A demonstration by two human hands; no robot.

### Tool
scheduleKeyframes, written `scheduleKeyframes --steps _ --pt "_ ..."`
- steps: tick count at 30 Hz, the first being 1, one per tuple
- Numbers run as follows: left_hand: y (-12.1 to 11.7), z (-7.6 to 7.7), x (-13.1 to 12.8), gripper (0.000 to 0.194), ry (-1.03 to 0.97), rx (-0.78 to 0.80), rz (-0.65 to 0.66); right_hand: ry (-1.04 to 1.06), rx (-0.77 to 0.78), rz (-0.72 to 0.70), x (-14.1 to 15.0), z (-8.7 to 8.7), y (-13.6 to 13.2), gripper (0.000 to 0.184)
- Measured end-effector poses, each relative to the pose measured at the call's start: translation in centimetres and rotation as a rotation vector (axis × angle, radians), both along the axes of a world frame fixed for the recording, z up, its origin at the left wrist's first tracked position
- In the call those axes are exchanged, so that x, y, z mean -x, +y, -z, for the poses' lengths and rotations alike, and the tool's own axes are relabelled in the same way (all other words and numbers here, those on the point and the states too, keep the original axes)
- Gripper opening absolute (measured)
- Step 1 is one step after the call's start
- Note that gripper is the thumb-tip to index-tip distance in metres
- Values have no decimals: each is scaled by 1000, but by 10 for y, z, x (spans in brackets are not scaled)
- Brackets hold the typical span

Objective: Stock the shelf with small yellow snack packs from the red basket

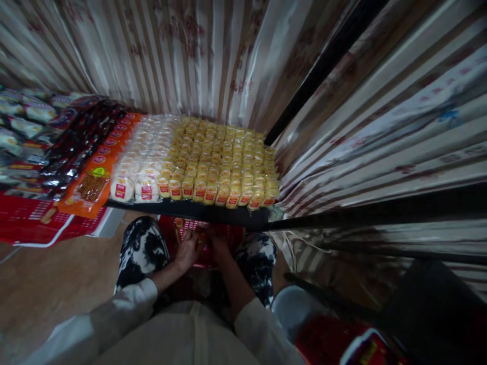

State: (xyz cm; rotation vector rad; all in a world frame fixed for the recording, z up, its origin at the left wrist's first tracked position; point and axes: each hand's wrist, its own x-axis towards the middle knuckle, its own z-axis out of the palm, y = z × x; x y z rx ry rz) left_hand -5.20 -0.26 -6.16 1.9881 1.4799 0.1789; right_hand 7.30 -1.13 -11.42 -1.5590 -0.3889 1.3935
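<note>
My left hand [189, 249] is over a red plastic basket [236, 232] between my knees, its fingers closed. My right hand [218, 243] is close beside it, darker and partly in shadow, fingers curled inward. A small orange-brown thing [202, 237] shows between the two hands; it is too dim to name. Just beyond the basket, rows of yellow wrapped cakes [220, 167] with red labels stand on a dark-edged shelf. White wrapped round cakes [146, 185] stand left of them.
An orange snack packet [89, 190] and dark shiny packets [76, 147] lie farther left on the shelf. A larger red basket [23, 218] is at the left. Striped curtains [182, 56] hang behind, with a black pole [315, 76]. At lower right is a grey bucket [297, 306].
</note>
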Motion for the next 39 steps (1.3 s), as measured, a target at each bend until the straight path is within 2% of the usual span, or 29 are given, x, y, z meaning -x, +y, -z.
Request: scheduleKeyframes --steps 3,6,9,13,15,17,20,22,26,32,35,39 --pt "0 -16 3 12 -116 -6 4 60 -61 10 -9 -25 -6 43" --pt "4 -34 5 11 -140 52 38 19 -100 -5 -17 -48 -13 52" --pt "7 -53 4 25 -126 143 84 -61 -127 -42 -23 -70 -19 57" --pt "8 -77 -1 44 -230 162 122 -100 -211 -87 -25 -97 -25 53" --pt "9 -87 -5 46 -342 169 143 -148 -268 -102 -26 -109 -28 47" --pt "11 -93 -9 48 -454 248 145 -203 -330 -128 -29 -118 -31 42" --pt "14 -96 -17 53 -568 379 85 -322 -405 -152 -36 -125 -34 42" --pt "16 -96 -23 52 -633 373 89 -414 -433 -154 -40 -127 -36 45" --pt "20 -97 -37 40 -662 221 158 -615 -475 -74 -41 -132 -39 48" --pt "31 -115 -63 37 -458 15 13 -1056 -535 223 -38 -149 -47 36" --pt "40 -123 -80 34 -402 -56 2 -1149 -566 236 -37 -151 -50 34" --pt "48 -127 -108 27 -390 -115 61 -1141 -557 201 -35 -145 -50 41"
